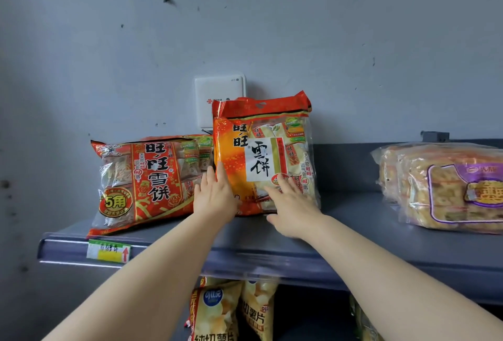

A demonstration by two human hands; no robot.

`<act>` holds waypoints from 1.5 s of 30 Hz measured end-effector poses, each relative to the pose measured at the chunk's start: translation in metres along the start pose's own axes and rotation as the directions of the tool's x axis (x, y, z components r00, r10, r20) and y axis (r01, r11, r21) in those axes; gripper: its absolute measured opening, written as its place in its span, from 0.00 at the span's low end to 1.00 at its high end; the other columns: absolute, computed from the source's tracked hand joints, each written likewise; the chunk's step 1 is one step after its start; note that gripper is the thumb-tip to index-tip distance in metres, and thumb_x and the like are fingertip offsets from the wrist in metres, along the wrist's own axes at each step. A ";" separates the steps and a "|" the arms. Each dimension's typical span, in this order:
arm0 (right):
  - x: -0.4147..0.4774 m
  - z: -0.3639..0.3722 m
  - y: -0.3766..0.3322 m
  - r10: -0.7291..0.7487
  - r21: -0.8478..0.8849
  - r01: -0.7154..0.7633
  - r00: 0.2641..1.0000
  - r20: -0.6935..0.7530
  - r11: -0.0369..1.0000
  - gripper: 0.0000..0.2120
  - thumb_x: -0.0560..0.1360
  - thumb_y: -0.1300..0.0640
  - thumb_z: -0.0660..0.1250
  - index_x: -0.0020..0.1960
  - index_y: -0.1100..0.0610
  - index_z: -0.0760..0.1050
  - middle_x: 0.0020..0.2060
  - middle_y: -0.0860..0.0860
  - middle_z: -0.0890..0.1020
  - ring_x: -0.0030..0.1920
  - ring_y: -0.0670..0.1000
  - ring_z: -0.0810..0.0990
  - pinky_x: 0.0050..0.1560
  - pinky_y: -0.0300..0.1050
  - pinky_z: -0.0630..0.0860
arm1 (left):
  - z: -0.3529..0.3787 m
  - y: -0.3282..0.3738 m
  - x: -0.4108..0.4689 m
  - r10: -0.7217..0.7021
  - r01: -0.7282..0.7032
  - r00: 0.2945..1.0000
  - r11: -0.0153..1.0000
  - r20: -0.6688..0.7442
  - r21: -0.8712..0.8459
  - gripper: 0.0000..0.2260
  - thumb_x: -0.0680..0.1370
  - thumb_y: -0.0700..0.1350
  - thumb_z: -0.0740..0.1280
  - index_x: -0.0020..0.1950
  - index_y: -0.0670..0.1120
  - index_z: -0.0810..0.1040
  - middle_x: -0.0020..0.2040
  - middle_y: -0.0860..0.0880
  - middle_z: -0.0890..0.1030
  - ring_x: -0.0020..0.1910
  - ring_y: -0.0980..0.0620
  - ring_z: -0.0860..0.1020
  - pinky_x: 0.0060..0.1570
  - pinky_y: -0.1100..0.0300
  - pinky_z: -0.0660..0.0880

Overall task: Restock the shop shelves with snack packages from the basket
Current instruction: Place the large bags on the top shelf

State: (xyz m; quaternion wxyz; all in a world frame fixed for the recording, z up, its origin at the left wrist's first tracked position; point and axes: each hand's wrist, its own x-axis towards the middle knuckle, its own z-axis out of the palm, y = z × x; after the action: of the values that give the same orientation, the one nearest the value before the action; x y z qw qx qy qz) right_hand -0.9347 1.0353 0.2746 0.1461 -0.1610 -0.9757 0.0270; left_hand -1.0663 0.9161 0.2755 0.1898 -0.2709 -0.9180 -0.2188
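Fingers point(215, 177) of both hands lie open and flat against an upright orange snack bag point(261, 155) on the shelf point(353, 221).

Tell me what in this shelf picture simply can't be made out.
- The basket: outside the head view, not visible.
- White wall box: lower right part hidden by the upright orange snack bag.
- Purple-label pack: cut off by the right edge.
- Shelf price tag: print too blurred to read.
- Chip bags below: cut off by the bottom edge.
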 end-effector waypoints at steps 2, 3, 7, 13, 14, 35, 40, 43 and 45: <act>0.003 -0.004 -0.012 -0.041 0.013 0.042 0.999 -0.012 0.999 0.32 0.81 0.50 0.61 0.79 0.48 0.49 0.79 0.54 0.41 0.79 0.58 0.39 0.75 0.62 0.47 | -0.011 -0.008 -0.006 -0.064 0.064 0.998 0.998 -0.029 -0.001 0.43 0.78 0.49 0.69 0.80 0.45 0.39 0.81 0.42 0.45 0.80 0.43 0.47 0.77 0.45 0.50; 0.006 -0.005 -0.019 -0.063 0.020 0.064 0.998 -0.026 0.998 0.31 0.81 0.50 0.61 0.79 0.49 0.49 0.79 0.54 0.43 0.79 0.58 0.40 0.75 0.62 0.48 | -0.019 -0.016 -0.008 -0.098 0.099 0.994 0.995 -0.041 0.001 0.43 0.78 0.48 0.69 0.80 0.45 0.40 0.81 0.43 0.45 0.80 0.43 0.47 0.77 0.45 0.50; 0.015 0.003 -0.055 -0.162 0.050 0.171 0.976 -0.142 0.984 0.31 0.81 0.51 0.62 0.78 0.52 0.52 0.79 0.55 0.49 0.79 0.57 0.45 0.75 0.59 0.53 | -0.042 -0.060 -0.019 -0.214 0.217 0.974 0.976 -0.073 0.032 0.42 0.78 0.47 0.68 0.80 0.44 0.41 0.80 0.42 0.46 0.79 0.42 0.48 0.77 0.45 0.52; 0.029 0.019 -0.109 -0.212 0.210 0.229 0.972 -0.103 0.950 0.34 0.81 0.52 0.62 0.80 0.54 0.48 0.79 0.54 0.50 0.79 0.56 0.47 0.76 0.55 0.54 | -0.067 -0.123 -0.024 -0.338 0.341 0.937 0.940 -0.088 0.020 0.41 0.74 0.53 0.73 0.77 0.43 0.51 0.77 0.38 0.55 0.76 0.38 0.57 0.75 0.45 0.58; 0.033 0.019 -0.118 -0.207 0.240 0.231 0.971 -0.119 0.943 0.34 0.81 0.52 0.62 0.80 0.54 0.47 0.79 0.55 0.49 0.79 0.56 0.48 0.76 0.54 0.54 | -0.070 -0.133 -0.021 -0.366 0.368 0.927 0.930 -0.088 0.014 0.44 0.73 0.55 0.74 0.77 0.43 0.51 0.75 0.37 0.57 0.74 0.37 0.58 0.74 0.45 0.59; 0.111 0.061 -0.196 0.035 0.013 -0.035 0.999 -0.019 0.999 0.40 0.79 0.47 0.63 0.77 0.38 0.37 0.72 0.58 0.58 0.68 0.58 0.67 0.60 0.52 0.74 | -0.037 -0.243 0.099 -0.220 0.236 0.965 0.966 0.143 -0.109 0.53 0.70 0.51 0.75 0.77 0.53 0.35 0.62 0.45 0.78 0.59 0.42 0.78 0.63 0.42 0.72; 0.124 0.068 -0.202 0.102 -0.019 -0.104 0.993 -0.057 0.994 0.37 0.81 0.48 0.60 0.78 0.39 0.37 0.71 0.58 0.61 0.62 0.58 0.73 0.53 0.50 0.76 | -0.031 -0.251 0.120 -0.159 0.185 0.979 0.954 0.123 -0.235 0.58 0.63 0.50 0.80 0.76 0.59 0.38 0.58 0.48 0.79 0.56 0.42 0.80 0.58 0.42 0.76; 0.119 0.062 -0.202 0.131 -0.051 -0.145 0.970 -0.203 0.988 0.28 0.80 0.49 0.62 0.76 0.46 0.53 0.67 0.56 0.70 0.60 0.57 0.76 0.51 0.51 0.76 | -0.029 -0.258 0.120 -0.112 0.191 0.974 0.872 0.195 -0.450 0.62 0.57 0.46 0.82 0.77 0.60 0.43 0.62 0.50 0.76 0.59 0.43 0.78 0.59 0.43 0.77; 0.117 0.058 -0.201 0.145 -0.078 -0.173 0.950 -0.276 0.982 0.23 0.78 0.51 0.64 0.70 0.50 0.60 0.64 0.55 0.72 0.60 0.57 0.76 0.51 0.51 0.75 | -0.029 -0.258 0.116 -0.099 0.235 0.960 0.792 0.261 -0.563 0.62 0.58 0.43 0.83 0.79 0.58 0.44 0.66 0.49 0.75 0.61 0.44 0.77 0.61 0.43 0.76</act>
State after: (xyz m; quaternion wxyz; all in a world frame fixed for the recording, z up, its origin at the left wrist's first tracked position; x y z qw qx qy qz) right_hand -1.1196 0.8820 0.2715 0.2662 -0.2486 -0.9307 -0.0328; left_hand -1.3004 0.7538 0.2766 -0.0257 -0.2559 -0.8403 -0.4772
